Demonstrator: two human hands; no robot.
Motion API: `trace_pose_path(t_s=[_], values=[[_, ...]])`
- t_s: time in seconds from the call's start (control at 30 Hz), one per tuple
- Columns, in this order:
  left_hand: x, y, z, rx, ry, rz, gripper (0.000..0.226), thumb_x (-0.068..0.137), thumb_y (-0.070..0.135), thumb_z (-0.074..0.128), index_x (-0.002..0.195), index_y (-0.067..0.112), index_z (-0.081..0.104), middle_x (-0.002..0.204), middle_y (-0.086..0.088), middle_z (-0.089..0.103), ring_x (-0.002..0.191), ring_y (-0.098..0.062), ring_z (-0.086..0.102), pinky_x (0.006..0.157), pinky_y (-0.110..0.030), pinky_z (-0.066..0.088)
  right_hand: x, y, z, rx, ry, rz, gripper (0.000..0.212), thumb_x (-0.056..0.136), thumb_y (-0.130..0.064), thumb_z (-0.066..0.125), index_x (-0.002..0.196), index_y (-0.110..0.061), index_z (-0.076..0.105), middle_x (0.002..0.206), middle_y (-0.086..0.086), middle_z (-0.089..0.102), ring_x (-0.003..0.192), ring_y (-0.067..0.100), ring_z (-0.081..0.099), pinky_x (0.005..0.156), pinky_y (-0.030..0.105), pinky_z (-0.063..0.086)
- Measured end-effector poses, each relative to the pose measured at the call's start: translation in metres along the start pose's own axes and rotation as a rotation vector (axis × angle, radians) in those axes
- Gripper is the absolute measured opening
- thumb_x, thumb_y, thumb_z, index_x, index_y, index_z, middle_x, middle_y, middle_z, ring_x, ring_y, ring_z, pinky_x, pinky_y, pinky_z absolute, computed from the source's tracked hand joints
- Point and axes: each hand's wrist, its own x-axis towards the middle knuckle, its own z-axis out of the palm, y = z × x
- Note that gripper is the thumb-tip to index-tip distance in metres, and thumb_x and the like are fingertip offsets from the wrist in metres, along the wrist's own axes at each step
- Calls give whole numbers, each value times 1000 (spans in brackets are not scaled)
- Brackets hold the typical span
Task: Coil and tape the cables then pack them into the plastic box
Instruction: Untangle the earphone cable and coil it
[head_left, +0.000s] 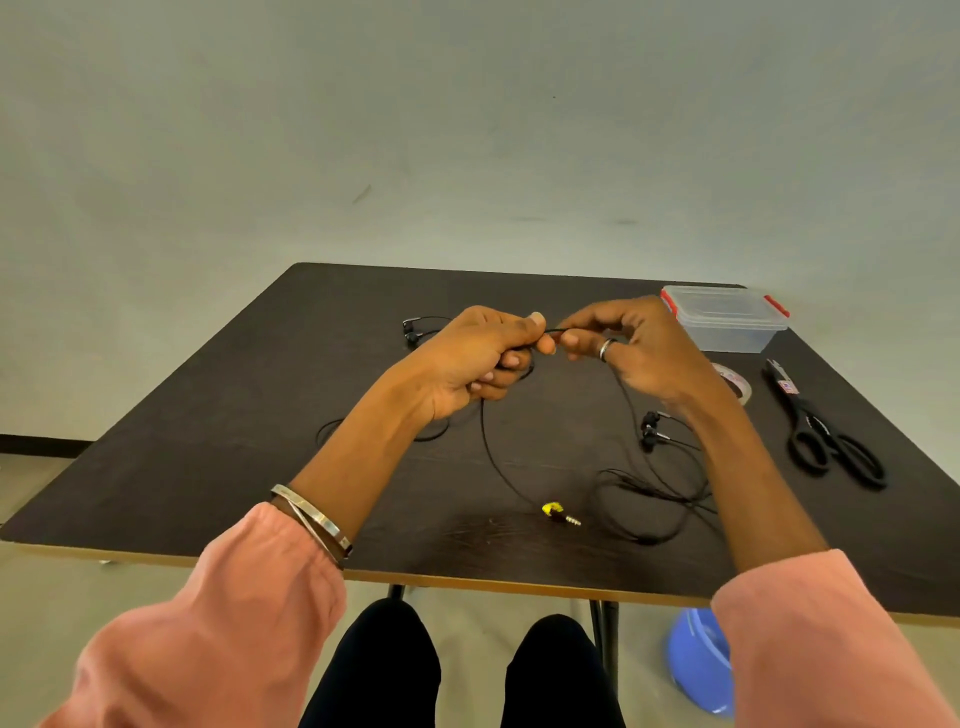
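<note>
My fingers (571, 340) pinch the cable (488, 447) between both hands: left hand (478, 358) clenched around gathered loops, right hand (634, 348) gripping one strand, above the table (208, 467). Box (727, 319) stands far right.

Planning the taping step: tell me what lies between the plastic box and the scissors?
Head view: only the tape roll, beside the scissors, below the plastic box.

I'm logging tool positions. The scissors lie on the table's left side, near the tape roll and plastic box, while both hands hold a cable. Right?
Not quite. The head view shows the scissors on the table's right side, near the tape roll and plastic box. The left hand and right hand do hold a cable.
</note>
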Motion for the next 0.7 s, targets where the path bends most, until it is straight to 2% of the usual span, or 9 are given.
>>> trace_pose_path(t_s=[0.13,0.23,0.33,0.4,0.47,0.5,0.57,0.63,0.7], values=[[-4,-6,-7,-38,-23,3,37,100,31,47,75,14,68,53,4,36,40,-6,22,35,-18,17,2,13,-5,279,354,101,16,92,-4,60,86,-13,72,72,-3,70,63,6,60,60,20,51],[-4,-13,-11,-84,-8,-15,33,102,27,44,82,10,64,54,5,36,39,-5,22,34,-18,17,3,26,-7,254,589,305,16,92,-3,58,84,-9,71,81,7,71,65,9,60,67,27,53],[-2,-18,-9,-97,-13,-32,30,102,24,42,86,8,62,54,5,36,39,-5,22,34,-17,17,-1,31,-4,-68,445,349,16,90,-6,61,101,-13,70,98,3,70,97,16,66,90,25,47],[1,-20,-5,-98,-17,-42,31,102,24,43,84,9,63,53,5,36,38,-4,22,33,-17,17,-3,23,0,-279,225,216,44,86,-20,71,128,-23,59,125,-5,60,126,15,49,103,29,36],[3,-21,-1,-91,-18,-52,32,102,24,44,82,9,64,53,4,36,38,-4,22,34,-16,17,-3,14,5,-381,63,50,63,80,-27,76,137,-28,49,137,-10,51,133,13,38,111,40,30],[5,-21,0,-87,-24,-56,32,102,24,44,81,9,64,53,4,35,38,-4,22,34,-16,17,-3,10,7,-366,15,-9,59,80,-25,75,135,-28,53,132,-13,54,129,8,43,110,40,33],[7,-21,2,-87,-43,-67,33,102,25,43,81,9,63,53,4,35,38,-4,21,34,-16,17,-1,8,10,-245,-47,-44,34,85,-13,70,117,-22,67,107,-13,67,104,-6,58,97,25,46],[7,-24,0,-106,-60,-85,33,102,26,43,82,8,62,53,4,36,38,-4,23,33,-16,20,0,12,8,-61,-56,-11,17,90,-4,62,100,-14,72,84,-1,71,79,1,65,78,17,52],[6,-29,-3,-151,-88,-91,33,103,25,42,85,7,63,54,4,38,39,-4,26,35,-16,22,1,19,5,103,3,51,16,92,-2,58,94,-11,71,74,6,67,69,11,64,69,22,56]])
